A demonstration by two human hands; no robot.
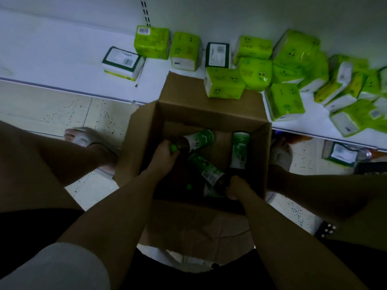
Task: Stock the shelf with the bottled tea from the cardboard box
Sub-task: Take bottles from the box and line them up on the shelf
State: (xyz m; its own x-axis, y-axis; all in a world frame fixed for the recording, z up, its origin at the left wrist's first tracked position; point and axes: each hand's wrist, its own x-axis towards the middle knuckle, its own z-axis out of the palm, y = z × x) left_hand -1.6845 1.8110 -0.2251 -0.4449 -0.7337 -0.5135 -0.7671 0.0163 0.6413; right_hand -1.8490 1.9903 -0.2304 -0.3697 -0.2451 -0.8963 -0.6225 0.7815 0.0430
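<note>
Both hands reach down into the open box [209, 114], which sits on the floor against the front edge of the shelf [62, 59], likely parked there so each bottle has only a short lift. The left hand [162, 153] curls round the neck of a bottle [195, 140] near the box's far left corner; the right hand [237, 186] grips the neck of a second bottle [239, 151] along the right wall, as if to lift two at once. A third bottle [207, 169] lies loose between the hands. Green tissue packs [224, 84] crowd the shelf's right part; no tea stands there yet.
</note>
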